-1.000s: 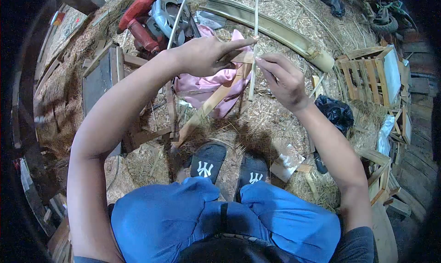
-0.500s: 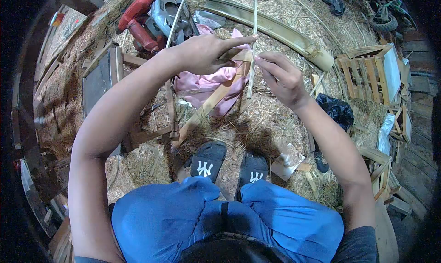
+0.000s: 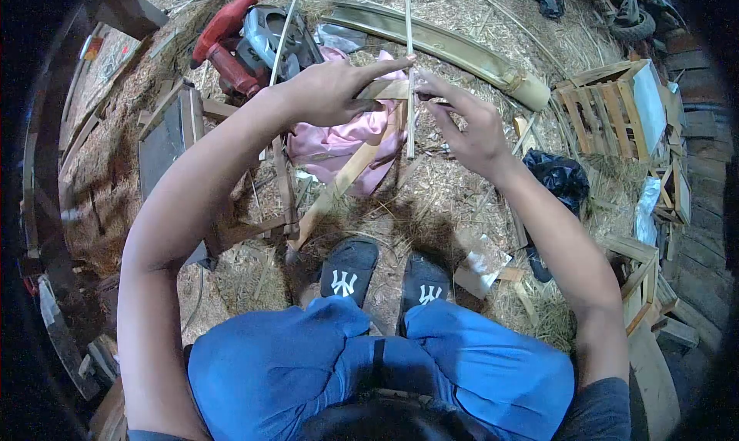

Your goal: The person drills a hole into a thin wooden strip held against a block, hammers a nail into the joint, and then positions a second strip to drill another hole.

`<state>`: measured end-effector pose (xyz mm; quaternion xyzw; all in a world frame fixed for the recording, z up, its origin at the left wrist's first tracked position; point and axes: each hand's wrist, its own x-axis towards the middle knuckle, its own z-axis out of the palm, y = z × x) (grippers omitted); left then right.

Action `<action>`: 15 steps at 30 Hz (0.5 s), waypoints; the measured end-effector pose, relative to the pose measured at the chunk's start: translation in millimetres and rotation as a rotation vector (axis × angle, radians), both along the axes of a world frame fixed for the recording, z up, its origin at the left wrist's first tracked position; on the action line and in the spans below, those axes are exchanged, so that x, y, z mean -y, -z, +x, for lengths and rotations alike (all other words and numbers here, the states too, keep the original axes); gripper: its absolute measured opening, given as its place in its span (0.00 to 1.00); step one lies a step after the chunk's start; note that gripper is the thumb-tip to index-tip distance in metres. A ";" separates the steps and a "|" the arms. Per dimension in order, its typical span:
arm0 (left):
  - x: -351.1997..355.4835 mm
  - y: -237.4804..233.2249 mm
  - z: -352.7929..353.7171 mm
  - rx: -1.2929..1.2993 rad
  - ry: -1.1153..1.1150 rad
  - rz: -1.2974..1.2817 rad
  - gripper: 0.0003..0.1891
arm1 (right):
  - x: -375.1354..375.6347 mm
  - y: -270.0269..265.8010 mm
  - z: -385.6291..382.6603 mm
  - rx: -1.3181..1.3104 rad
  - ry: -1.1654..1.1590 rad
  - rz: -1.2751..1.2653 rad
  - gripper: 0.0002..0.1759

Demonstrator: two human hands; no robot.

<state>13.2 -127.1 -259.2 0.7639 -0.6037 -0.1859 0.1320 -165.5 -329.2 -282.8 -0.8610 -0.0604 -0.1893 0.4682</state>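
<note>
Right hand [image 3: 469, 125] – pinch loosened, left hand [image 3: 323, 94] – still gripping slat [image 3: 388, 90]

Right hand [image 3: 473, 127] has room rightward; a thin strip [image 3: 410, 129] blocks leftward.

Left hand [image 3: 327, 93] and right hand [image 3: 473, 125] are bare, as are both forearms up to a dark grey short sleeve [image 3: 596, 414] between four and five o'clock. At six o'clock, loose bright-blue bottoms [image 3: 265, 360] bunch in soft folds, a narrow dark strip [image 3: 378, 352] at their middle. Black slide sandals [image 3: 354, 262], at five and between six and seven, bear white interlocking "NY" logos [image 3: 343, 283].
</note>
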 end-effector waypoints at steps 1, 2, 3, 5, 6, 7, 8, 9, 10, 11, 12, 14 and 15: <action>0.5 0.9 0.6 0.000 0.002 -0.001 0.43 | 1.3 -2.4 0.1 0.000 0.002 -0.001 0.25; 1.1 2.0 0.9 0.000 0.008 0.005 0.42 | 3.2 -4.6 0.1 -0.021 0.017 0.038 0.26; 2.4 0.2 -0.3 -0.002 0.015 0.010 0.41 | 5.6 -5.5 -0.9 -0.044 0.034 0.076 0.26; 5.0 -5.0 -1.1 0.001 0.026 0.047 0.41 | 22.0 3.1 -3.4 -0.017 0.107 -0.015 0.25; 7.6 -9.7 -3.6 0.005 0.032 0.083 0.40 | 33.7 9.3 -7.0 0.010 0.175 -0.108 0.24; 6.8 -11.9 -7.8 0.010 0.023 0.022 0.40 | 45.0 16.6 -13.8 -0.126 0.237 -0.031 0.21; 7.1 -12.0 -8.0 0.006 0.037 0.014 0.40 | 59.2 28.5 -20.6 -0.130 0.252 -0.039 0.21; 6.7 -11.2 -6.8 -0.010 0.023 0.007 0.39 | 74.4 43.2 -27.9 -0.189 0.314 -0.031 0.19; 5.9 -9.8 -5.1 -0.026 0.009 0.000 0.38 | 87.9 56.3 -38.1 -0.247 0.376 -0.022 0.18; 4.1 -7.7 -2.9 -0.046 -0.009 0.018 0.37 | 100.4 66.6 -51.7 -0.251 0.388 -0.029 0.18; 1.5 3.1 1.7 -0.016 0.005 -0.033 0.37 | 112.3 76.0 -65.2 -0.376 0.423 -0.092 0.17; 1.6 -5.2 -1.8 -0.066 -0.026 -0.020 0.37 | 120.2 92.7 -85.2 -0.505 0.468 -0.155 0.17; 1.6 -4.1 -1.0 -0.068 -0.017 -0.022 0.37 | 118.2 99.5 -96.5 -0.562 0.466 -0.205 0.17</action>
